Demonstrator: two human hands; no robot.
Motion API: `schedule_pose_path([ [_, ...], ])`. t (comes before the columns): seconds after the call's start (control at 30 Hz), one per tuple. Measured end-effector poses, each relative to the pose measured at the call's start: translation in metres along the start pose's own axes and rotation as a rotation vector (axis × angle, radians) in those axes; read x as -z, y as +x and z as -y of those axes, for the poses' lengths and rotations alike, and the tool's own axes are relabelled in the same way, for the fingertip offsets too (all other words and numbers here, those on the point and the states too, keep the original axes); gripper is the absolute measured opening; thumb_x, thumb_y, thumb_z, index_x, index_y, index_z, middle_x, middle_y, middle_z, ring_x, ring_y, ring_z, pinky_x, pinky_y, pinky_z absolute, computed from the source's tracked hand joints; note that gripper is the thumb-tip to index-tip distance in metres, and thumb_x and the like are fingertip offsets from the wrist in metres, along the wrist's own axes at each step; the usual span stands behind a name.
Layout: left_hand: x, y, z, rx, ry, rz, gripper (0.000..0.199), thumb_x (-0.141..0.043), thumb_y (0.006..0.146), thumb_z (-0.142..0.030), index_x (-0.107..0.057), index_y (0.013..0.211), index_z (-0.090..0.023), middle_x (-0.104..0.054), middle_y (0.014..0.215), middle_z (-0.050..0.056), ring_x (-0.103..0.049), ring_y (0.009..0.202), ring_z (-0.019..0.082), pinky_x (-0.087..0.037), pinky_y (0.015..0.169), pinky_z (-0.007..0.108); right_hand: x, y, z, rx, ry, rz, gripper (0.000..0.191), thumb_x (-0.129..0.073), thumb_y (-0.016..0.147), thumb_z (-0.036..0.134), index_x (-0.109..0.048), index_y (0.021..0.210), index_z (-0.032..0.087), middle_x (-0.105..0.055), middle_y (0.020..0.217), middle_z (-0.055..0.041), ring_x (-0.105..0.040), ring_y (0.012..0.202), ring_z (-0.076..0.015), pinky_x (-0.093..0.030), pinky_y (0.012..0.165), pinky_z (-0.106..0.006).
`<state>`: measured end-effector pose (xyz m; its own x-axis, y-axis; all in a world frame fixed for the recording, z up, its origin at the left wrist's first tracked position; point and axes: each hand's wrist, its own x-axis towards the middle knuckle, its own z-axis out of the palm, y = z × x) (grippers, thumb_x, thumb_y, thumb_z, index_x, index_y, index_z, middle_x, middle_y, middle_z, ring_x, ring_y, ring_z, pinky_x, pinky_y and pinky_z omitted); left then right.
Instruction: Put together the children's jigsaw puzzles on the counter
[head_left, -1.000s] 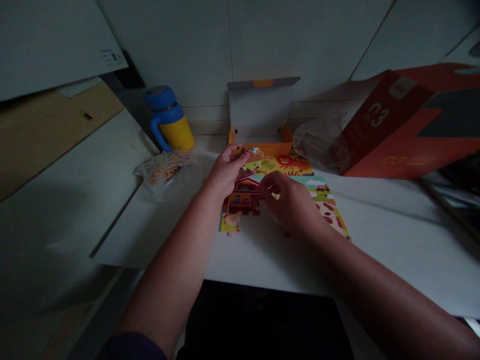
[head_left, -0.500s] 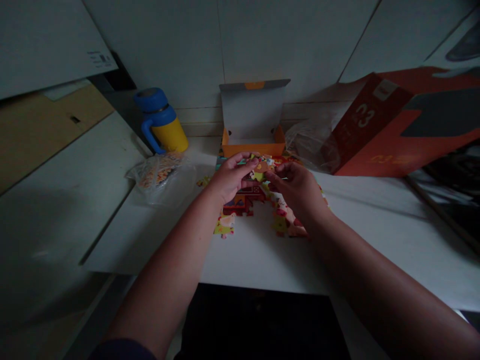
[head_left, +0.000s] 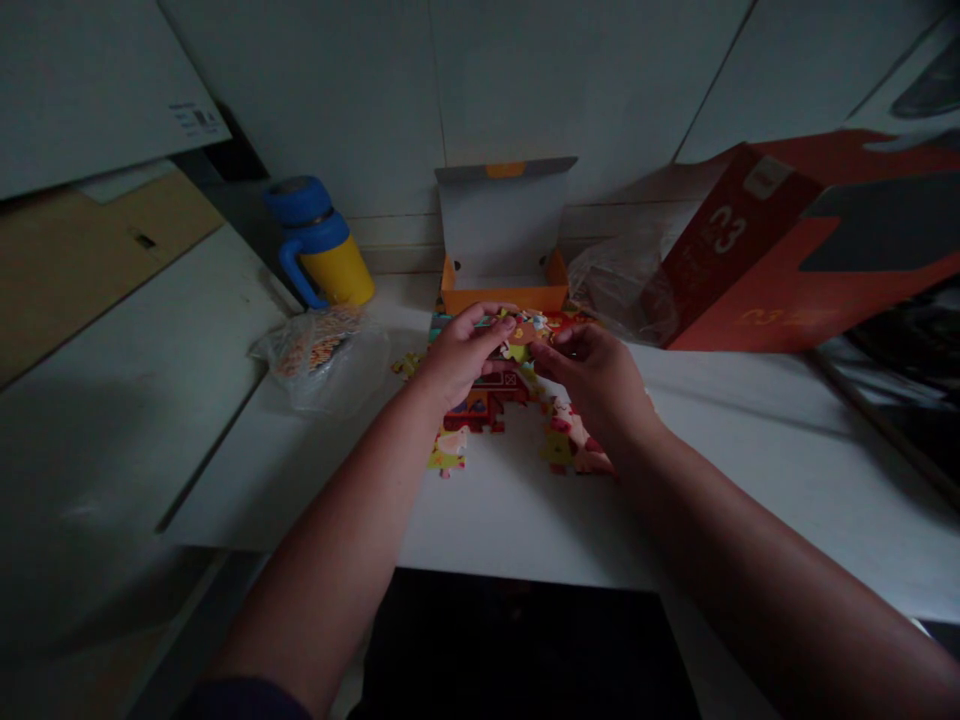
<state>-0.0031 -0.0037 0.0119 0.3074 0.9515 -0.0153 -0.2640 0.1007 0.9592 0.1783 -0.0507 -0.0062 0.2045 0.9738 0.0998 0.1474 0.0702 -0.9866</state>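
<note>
Over a partly joined jigsaw puzzle [head_left: 476,410] on the white tabletop, both my hands are raised close together. My left hand [head_left: 469,355] is closed on several colourful puzzle pieces [head_left: 519,345], its thumb on top of them. My right hand [head_left: 589,370] pinches at the right side of the same pieces with thumb and fingers. Which pieces each hand grips exactly is partly hidden by the fingers. The joined puzzle shows red, yellow-green and pink parts, with a gap at its near middle. Loose pieces [head_left: 407,365] lie left of my left hand.
An orange box [head_left: 504,298] with its lid up stands behind the puzzle. To the left are a blue and yellow mug bottle [head_left: 330,255] and a clear plastic bag [head_left: 319,360] with contents. At right, a crumpled clear bag [head_left: 622,285] lies against a large red box [head_left: 750,260].
The view has shifted very slightly. Both hands stay at nearly the same spot, still holding the puzzle pieces.
</note>
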Motion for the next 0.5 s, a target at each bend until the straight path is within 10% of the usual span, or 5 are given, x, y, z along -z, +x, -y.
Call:
schedule_pose_path([
  [0.3, 0.002, 0.003, -0.004, -0.005, -0.057, -0.070, 0.029, -0.084, 0.084, -0.035, -0.070, 0.105, -0.021, -0.075, 0.105, 0.006, -0.072, 0.085, 0.017, -0.063, 0.069, 0.029, 0.001, 0.003, 0.005, -0.042, 0.150, 0.044, 0.053, -0.089, 0.074, 0.053, -0.059, 0.105, 0.023, -0.072, 0.093, -0.0016, -0.070, 0.076, -0.0155, -0.057, 0.067, -0.028],
  [0.5, 0.014, 0.013, -0.004, -0.022, -0.177, -0.282, 0.023, -0.082, 0.085, -0.029, -0.064, 0.094, -0.019, -0.073, 0.089, 0.002, -0.073, 0.075, 0.016, -0.064, 0.073, 0.032, 0.006, -0.004, 0.018, -0.181, 0.122, 0.319, 0.055, -0.083, 0.083, 0.039, -0.064, 0.133, 0.026, -0.075, 0.092, -0.0019, -0.071, 0.074, -0.0157, -0.060, 0.070, -0.029],
])
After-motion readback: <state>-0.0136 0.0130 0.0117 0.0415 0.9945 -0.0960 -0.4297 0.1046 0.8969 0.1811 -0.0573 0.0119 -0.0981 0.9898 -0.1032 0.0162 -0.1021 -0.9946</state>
